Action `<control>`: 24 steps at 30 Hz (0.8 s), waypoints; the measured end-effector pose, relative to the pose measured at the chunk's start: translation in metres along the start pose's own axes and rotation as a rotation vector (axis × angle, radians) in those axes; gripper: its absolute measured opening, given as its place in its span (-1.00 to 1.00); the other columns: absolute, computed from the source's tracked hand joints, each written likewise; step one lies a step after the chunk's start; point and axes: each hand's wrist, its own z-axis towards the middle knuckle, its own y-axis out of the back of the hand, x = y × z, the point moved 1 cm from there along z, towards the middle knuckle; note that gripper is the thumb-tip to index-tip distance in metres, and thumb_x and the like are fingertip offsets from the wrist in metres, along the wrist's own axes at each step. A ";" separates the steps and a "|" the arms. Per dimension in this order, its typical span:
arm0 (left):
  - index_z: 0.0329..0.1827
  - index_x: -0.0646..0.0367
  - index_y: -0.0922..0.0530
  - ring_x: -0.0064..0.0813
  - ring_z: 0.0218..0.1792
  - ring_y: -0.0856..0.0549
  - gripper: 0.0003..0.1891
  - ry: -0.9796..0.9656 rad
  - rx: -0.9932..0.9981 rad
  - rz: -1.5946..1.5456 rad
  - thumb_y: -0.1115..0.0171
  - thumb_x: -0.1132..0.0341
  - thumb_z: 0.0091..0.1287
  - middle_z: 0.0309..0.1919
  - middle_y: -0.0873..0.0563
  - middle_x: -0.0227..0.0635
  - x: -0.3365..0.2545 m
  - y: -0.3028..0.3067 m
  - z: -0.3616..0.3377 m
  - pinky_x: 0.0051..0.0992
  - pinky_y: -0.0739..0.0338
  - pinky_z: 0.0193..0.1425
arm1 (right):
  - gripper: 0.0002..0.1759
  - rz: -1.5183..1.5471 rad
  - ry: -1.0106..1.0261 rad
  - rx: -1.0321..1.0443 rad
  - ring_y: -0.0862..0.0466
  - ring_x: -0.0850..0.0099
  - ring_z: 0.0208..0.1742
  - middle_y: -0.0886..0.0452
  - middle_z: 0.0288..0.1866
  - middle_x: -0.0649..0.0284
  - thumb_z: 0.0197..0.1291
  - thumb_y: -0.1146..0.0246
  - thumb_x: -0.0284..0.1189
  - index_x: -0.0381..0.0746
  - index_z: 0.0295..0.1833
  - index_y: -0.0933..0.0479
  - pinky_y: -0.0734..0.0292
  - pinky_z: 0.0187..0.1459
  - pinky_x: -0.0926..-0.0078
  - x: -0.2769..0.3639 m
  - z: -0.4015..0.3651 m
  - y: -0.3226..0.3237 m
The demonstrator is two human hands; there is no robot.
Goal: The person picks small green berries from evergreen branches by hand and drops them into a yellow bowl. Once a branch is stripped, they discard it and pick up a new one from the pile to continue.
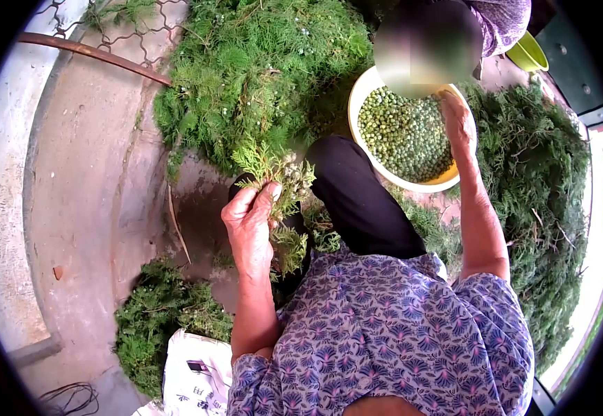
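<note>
My left hand [249,225] is closed around a leafy green sprig [291,187] with pale round berries on it, above the dark floor and beside my knee. On the right, my right hand [459,125] reaches over the rim of a round whitish-yellow tub [412,186]. Small green berries [402,132] fill much of the tub. The fingers of that hand lie at the inner right side of the tub, partly hidden by a blurred patch, so what they hold cannot be made out.
A large heap of green branches [253,76] lies ahead, another [537,208] at the right, a smaller pile [152,319] at lower left. Another person's patterned sleeve [501,24] is beyond the tub, near a green basin [528,53]. A white sack [190,378] lies near me.
</note>
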 end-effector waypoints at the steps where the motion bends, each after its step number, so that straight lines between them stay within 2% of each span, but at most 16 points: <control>1: -0.27 0.28 -0.62 -0.76 -0.57 -0.46 -0.90 -0.010 0.024 -0.020 -0.27 0.47 0.18 -0.52 -0.61 -0.49 0.001 0.001 0.000 -0.71 -0.29 -0.62 | -0.68 -0.022 -0.028 -0.065 -0.59 0.48 -0.23 -0.64 -0.14 0.23 0.22 -0.08 -0.37 -0.17 0.06 -0.53 -0.45 -0.13 0.54 -0.012 0.002 -0.001; 3: -0.27 0.28 -0.62 -0.76 -0.56 -0.47 -0.91 -0.020 0.047 -0.039 -0.27 0.48 0.17 -0.51 -0.61 -0.48 0.005 0.003 0.000 -0.71 -0.29 -0.62 | -0.69 -0.008 -0.036 -0.125 -0.59 0.50 -0.28 -0.66 -0.18 0.23 0.21 -0.09 -0.41 -0.18 0.05 -0.54 -0.47 -0.17 0.56 -0.027 0.000 0.002; 5: -0.28 0.26 -0.62 -0.75 -0.51 -0.51 -0.91 -0.089 0.091 -0.022 -0.27 0.51 0.15 -0.50 -0.62 -0.49 0.008 0.004 0.002 -0.73 -0.35 -0.49 | -0.70 0.007 -0.046 -0.188 -0.60 0.53 -0.33 -0.67 -0.22 0.24 0.20 -0.09 -0.45 -0.18 0.04 -0.55 -0.48 -0.22 0.58 -0.032 -0.002 0.002; 6: -0.28 0.26 -0.62 -0.75 -0.51 -0.51 -0.91 -0.088 0.097 -0.019 -0.27 0.51 0.15 -0.50 -0.62 -0.49 0.008 0.005 0.003 -0.73 -0.35 -0.49 | -0.70 0.125 -0.092 -0.141 -0.61 0.54 -0.34 -0.67 -0.24 0.24 0.19 -0.09 -0.47 -0.19 0.03 -0.56 -0.49 -0.26 0.58 -0.019 -0.006 0.001; 7: -0.26 0.26 -0.61 -0.74 -0.46 -0.53 -0.89 -0.119 0.124 -0.018 -0.25 0.53 0.15 -0.48 -0.62 -0.49 0.007 0.005 0.003 -0.72 -0.37 -0.39 | -0.71 0.243 -0.136 -0.094 -0.61 0.55 -0.35 -0.67 -0.25 0.24 0.19 -0.08 -0.49 -0.20 0.01 -0.57 -0.50 -0.29 0.59 -0.001 -0.011 -0.001; 8: -0.24 0.25 -0.61 -0.73 -0.40 -0.54 -0.86 -0.148 0.152 -0.017 -0.23 0.56 0.14 -0.45 -0.62 -0.49 0.007 0.005 0.003 -0.72 -0.39 -0.28 | -0.77 0.348 -0.180 -0.071 -0.63 0.61 -0.41 -0.67 -0.30 0.26 0.18 -0.09 -0.56 -0.26 -0.08 -0.60 -0.51 -0.43 0.71 0.035 -0.018 0.000; 9: -0.24 0.25 -0.61 -0.73 -0.40 -0.54 -0.86 -0.149 0.156 -0.015 -0.23 0.56 0.14 -0.45 -0.62 -0.49 0.001 -0.002 0.001 -0.72 -0.39 -0.28 | -0.78 0.523 -0.119 -0.090 -0.61 0.61 -0.47 -0.67 -0.34 0.27 0.17 -0.12 -0.55 -0.28 -0.08 -0.59 -0.48 -0.49 0.72 0.030 -0.017 -0.013; 11: -0.34 0.26 -0.58 -0.81 -0.48 -0.42 -0.91 -0.046 0.032 -0.102 -0.19 0.60 0.12 -0.49 -0.56 -0.55 -0.017 -0.018 -0.004 -0.72 -0.30 -0.36 | -0.79 0.382 -0.205 0.008 -0.59 0.63 -0.52 -0.66 -0.35 0.27 0.16 -0.16 -0.53 -0.27 -0.08 -0.59 -0.46 -0.53 0.73 0.060 -0.024 -0.009; 12: -0.25 0.26 -0.58 -0.71 -0.35 -0.52 -0.85 -0.043 0.098 -0.089 -0.14 0.57 0.13 -0.42 -0.62 -0.48 -0.015 -0.012 -0.002 -0.65 -0.34 -0.21 | -0.78 0.440 -0.178 0.001 -0.58 0.65 -0.56 -0.66 -0.37 0.29 0.14 -0.22 -0.48 -0.26 -0.08 -0.59 -0.44 -0.54 0.75 0.064 -0.028 -0.013; 15: -0.30 0.26 -0.57 -0.68 -0.42 -0.49 -0.89 -0.007 0.131 -0.116 -0.14 0.56 0.12 -0.44 -0.61 -0.48 -0.014 -0.012 -0.003 -0.63 -0.32 -0.27 | -0.79 0.648 -0.210 0.176 -0.56 0.65 -0.52 -0.64 -0.37 0.30 0.13 -0.24 -0.51 -0.25 -0.09 -0.60 -0.43 -0.50 0.78 0.084 -0.043 -0.023; 17: -0.32 0.25 -0.57 -0.65 -0.45 -0.47 -0.92 -0.023 0.176 -0.116 -0.16 0.53 0.13 -0.46 -0.60 -0.47 -0.011 -0.013 -0.002 -0.63 -0.32 -0.29 | -0.81 0.734 -0.135 0.347 -0.56 0.65 -0.45 -0.63 -0.36 0.30 0.16 -0.20 -0.54 -0.25 -0.10 -0.59 -0.44 -0.46 0.79 0.110 -0.060 -0.028; 19: -0.33 0.24 -0.57 -0.66 -0.46 -0.46 -0.93 -0.018 0.123 -0.118 -0.19 0.53 0.13 -0.48 -0.59 -0.47 -0.011 -0.018 -0.004 -0.62 -0.31 -0.32 | -0.81 0.849 -0.069 0.508 -0.54 0.66 -0.44 -0.58 -0.38 0.33 0.16 -0.19 -0.56 -0.26 -0.10 -0.59 -0.44 -0.42 0.77 0.144 -0.079 -0.028; 23: -0.36 0.23 -0.58 -0.68 -0.47 -0.46 -0.95 0.005 0.092 -0.135 -0.23 0.52 0.11 -0.51 -0.58 -0.48 -0.011 -0.020 -0.006 -0.63 -0.30 -0.34 | -0.81 0.941 0.039 0.651 -0.52 0.63 -0.39 -0.51 -0.36 0.35 0.13 -0.22 -0.56 -0.29 -0.11 -0.58 -0.47 -0.32 0.69 0.178 -0.100 -0.038; 24: -0.38 0.22 -0.59 -0.68 -0.48 -0.46 -0.95 0.014 0.098 -0.125 -0.24 0.52 0.10 -0.52 -0.58 -0.49 -0.013 -0.019 -0.007 -0.64 -0.30 -0.36 | -0.79 0.955 0.082 0.664 -0.52 0.59 -0.31 -0.51 -0.34 0.33 0.12 -0.23 -0.56 -0.28 -0.09 -0.58 -0.47 -0.24 0.65 0.179 -0.102 -0.044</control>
